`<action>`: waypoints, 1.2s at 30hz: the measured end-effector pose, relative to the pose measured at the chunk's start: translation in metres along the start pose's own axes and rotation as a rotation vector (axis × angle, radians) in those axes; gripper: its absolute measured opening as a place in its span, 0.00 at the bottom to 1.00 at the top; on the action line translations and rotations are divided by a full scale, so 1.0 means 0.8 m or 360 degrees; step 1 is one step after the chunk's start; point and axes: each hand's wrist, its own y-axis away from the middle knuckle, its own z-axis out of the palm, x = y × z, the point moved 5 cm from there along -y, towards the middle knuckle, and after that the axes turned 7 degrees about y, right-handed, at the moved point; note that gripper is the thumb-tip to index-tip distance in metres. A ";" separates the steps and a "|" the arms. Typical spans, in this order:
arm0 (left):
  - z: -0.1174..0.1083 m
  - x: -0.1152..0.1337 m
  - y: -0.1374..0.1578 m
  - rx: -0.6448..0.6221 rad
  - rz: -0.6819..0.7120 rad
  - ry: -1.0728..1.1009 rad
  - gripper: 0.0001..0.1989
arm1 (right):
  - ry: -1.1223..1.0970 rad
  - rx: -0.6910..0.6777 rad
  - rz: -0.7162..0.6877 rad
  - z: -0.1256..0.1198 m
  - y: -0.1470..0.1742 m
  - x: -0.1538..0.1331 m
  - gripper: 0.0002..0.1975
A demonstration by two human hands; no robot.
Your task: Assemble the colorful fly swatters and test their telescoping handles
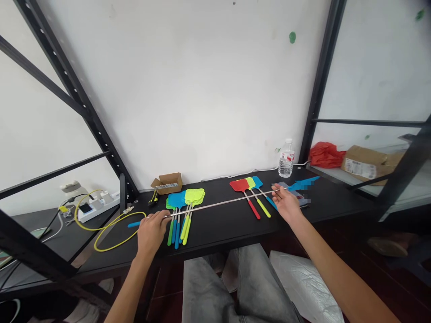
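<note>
A blue fly swatter [222,202] with a long, extended metal rod stretches across in front of me, above the black tabletop [215,224]. My left hand [152,229] is closed around its handle end, and the blue grip sticks out to the left. Near the blue head at the other end, my right hand [283,202] pinches the rod. Beneath the rod on the left lie several green, blue and yellow fly swatters [194,196] with short handles. To the right are a red fly swatter [239,185], a yellow one [264,208] and a blue one [257,181], fanned out.
A small open cardboard box [170,183] and a tape measure [153,198] sit at the back left. A yellow cable [101,229] loops near a power strip [97,208]. At the back right stands a water bottle [286,159]. Black metal posts [323,67] flank the table.
</note>
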 end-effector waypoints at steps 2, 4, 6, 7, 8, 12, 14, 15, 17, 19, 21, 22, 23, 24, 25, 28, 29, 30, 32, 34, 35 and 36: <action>-0.002 -0.017 0.006 0.0000 -0.0021 -0.0014 0.13 | -0.0056 -0.0018 0.0017 0.001 0.000 -0.003 0.02; -0.003 -0.033 0.013 0.0009 -0.0050 -0.0049 0.13 | -0.0130 -0.0038 0.0059 0.008 0.002 -0.004 0.03; -0.007 -0.047 0.021 0.0034 -0.0101 -0.0096 0.13 | -0.0207 -0.0070 0.0111 0.020 0.007 -0.001 0.03; -0.010 -0.053 0.025 0.0047 -0.0131 -0.0118 0.13 | -0.0233 -0.0097 0.0137 0.027 0.011 0.000 0.03; -0.013 -0.060 0.030 0.0061 -0.0164 -0.0139 0.13 | -0.0248 -0.0126 0.0164 0.034 0.014 0.003 0.03; -0.026 -0.078 0.048 0.0071 -0.0267 -0.0238 0.12 | -0.0215 -0.0152 0.0264 0.053 0.029 0.012 0.07; -0.032 -0.085 0.054 0.0072 -0.0312 -0.0306 0.12 | -0.0215 -0.0136 0.0304 0.056 0.034 0.015 0.09; -0.035 -0.088 0.057 0.0074 -0.0340 -0.0341 0.12 | -0.0229 -0.0134 0.0320 0.056 0.034 0.015 0.10; -0.039 -0.093 0.062 0.0082 -0.0400 -0.0394 0.11 | -0.0262 -0.0122 0.0325 0.053 0.033 0.015 0.12; -0.041 -0.099 0.067 0.0088 -0.0455 -0.0432 0.11 | -0.0267 -0.0076 0.0299 0.046 0.030 0.014 0.13; -0.041 -0.105 0.071 0.0087 -0.0495 -0.0459 0.12 | -0.0252 -0.0020 0.0265 0.040 0.027 0.012 0.12; -0.040 -0.109 0.073 0.0085 -0.0506 -0.0463 0.12 | -0.0250 -0.0001 0.0252 0.038 0.026 0.012 0.12; -0.039 -0.112 0.075 0.0080 -0.0499 -0.0442 0.14 | -0.0256 0.0010 0.0243 0.036 0.026 0.012 0.12; -0.037 -0.114 0.076 0.0067 -0.0462 -0.0382 0.15 | -0.0268 0.0022 0.0235 0.035 0.025 0.012 0.12; -0.035 -0.115 0.076 0.0038 -0.0395 -0.0291 0.16 | -0.0283 0.0029 0.0230 0.034 0.024 0.012 0.12; -0.032 -0.110 0.077 -0.0072 -0.0166 -0.0031 0.18 | -0.0320 0.0032 0.0218 0.030 0.021 0.011 0.11; -0.033 -0.106 0.076 -0.0096 -0.0125 -0.0003 0.19 | -0.0320 0.0028 0.0206 0.029 0.020 0.009 0.10; -0.035 -0.103 0.076 -0.0103 -0.0109 -0.0003 0.20 | -0.0312 0.0023 0.0187 0.026 0.018 0.007 0.10; -0.039 -0.096 0.073 -0.0095 -0.0107 -0.0012 0.22 | -0.0278 0.0011 0.0136 0.021 0.016 0.001 0.10; -0.039 -0.088 0.070 -0.0122 -0.0083 0.0038 0.22 | -0.0244 0.0002 0.0092 0.015 0.014 -0.006 0.10; -0.039 -0.084 0.068 -0.0145 -0.0071 0.0069 0.22 | -0.0237 0.0000 0.0078 0.012 0.013 -0.009 0.10; -0.038 -0.081 0.067 -0.0177 -0.0060 0.0094 0.22 | -0.0236 0.0002 0.0067 0.008 0.012 -0.012 0.10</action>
